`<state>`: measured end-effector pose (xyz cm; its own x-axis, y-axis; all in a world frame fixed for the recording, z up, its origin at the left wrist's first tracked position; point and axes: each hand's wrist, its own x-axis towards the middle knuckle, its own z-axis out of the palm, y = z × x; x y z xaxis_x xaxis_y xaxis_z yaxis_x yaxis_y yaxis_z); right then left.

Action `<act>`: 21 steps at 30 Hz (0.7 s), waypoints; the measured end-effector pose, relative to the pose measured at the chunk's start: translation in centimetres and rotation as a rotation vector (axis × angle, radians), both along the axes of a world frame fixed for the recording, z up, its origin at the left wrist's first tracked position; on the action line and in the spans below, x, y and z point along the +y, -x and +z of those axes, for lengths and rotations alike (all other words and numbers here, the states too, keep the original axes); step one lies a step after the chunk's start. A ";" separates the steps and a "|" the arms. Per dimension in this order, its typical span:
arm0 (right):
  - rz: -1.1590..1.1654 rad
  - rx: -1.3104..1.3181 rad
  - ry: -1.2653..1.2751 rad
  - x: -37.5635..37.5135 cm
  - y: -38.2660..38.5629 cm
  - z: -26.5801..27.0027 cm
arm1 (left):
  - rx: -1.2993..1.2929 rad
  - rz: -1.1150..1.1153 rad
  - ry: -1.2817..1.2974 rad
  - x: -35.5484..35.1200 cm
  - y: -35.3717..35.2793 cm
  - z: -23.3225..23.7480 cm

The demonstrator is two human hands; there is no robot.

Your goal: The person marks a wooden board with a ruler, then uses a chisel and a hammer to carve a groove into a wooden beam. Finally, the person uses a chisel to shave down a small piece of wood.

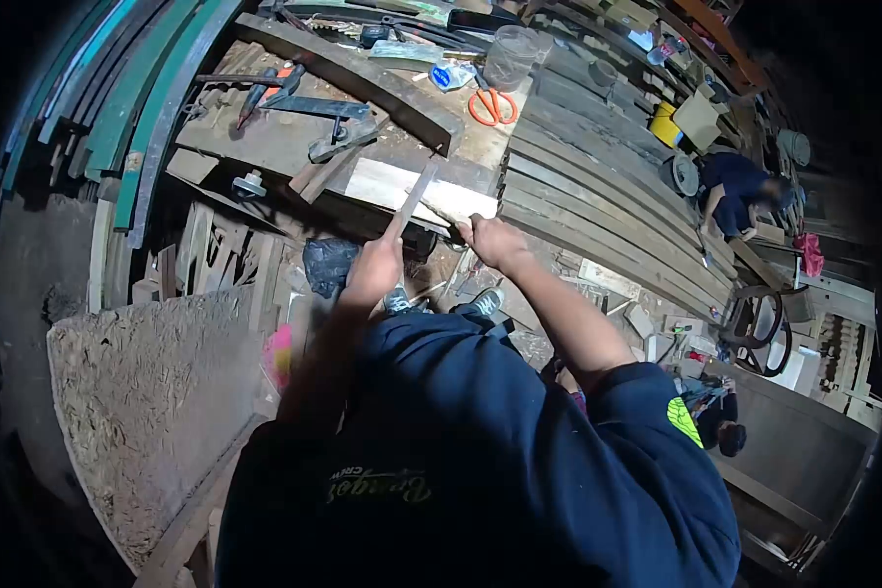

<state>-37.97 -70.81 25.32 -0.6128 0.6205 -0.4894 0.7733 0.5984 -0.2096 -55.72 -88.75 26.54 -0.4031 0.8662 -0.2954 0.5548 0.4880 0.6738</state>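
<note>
My left hand (pixel 373 271) is closed round the lower end of a long flat strip (pixel 416 199), which slants up across a pale board (pixel 377 183) at the workbench's front edge. At the board's right end, my right hand (pixel 493 242) is closed on a thin dark piece (pixel 438 212) that lies slantwise over the board. Its grip end is hidden by the fingers. Orange-handled scissors (pixel 492 106) lie behind the board, and a metal square (pixel 316 107) rests farther left.
Long planks (pixel 598 201) lie side by side at the right. A rough slab (pixel 147 402) stands at the lower left. One person (pixel 730 191) sits at the right; another (pixel 720 416) is at the lower right. A clear container (pixel 510 59) stands on the bench.
</note>
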 end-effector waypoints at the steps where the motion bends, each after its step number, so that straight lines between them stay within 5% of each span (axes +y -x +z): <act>1: -0.003 0.000 0.000 0.1 -0.1 -0.2 | 0.016 0.000 0.001 0.3 -0.1 -0.4; 7: -0.011 0.001 -0.004 -0.4 0.3 0.1 | -0.026 -0.014 0.142 -4.2 -1.2 0.5; 14: -0.029 0.032 0.028 -0.4 -0.1 -0.7 | 0.039 0.049 0.011 1.2 0.2 -2.9; 21: -0.122 0.069 0.161 -0.4 0.1 -2.4 | 0.033 0.033 0.137 -2.8 -1.1 0.1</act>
<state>-38.06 -71.17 22.95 -0.5732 0.6093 -0.5479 0.8186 0.4554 -0.3499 -54.59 -91.60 26.61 -0.4423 0.8047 -0.3960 0.5574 0.5926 0.5815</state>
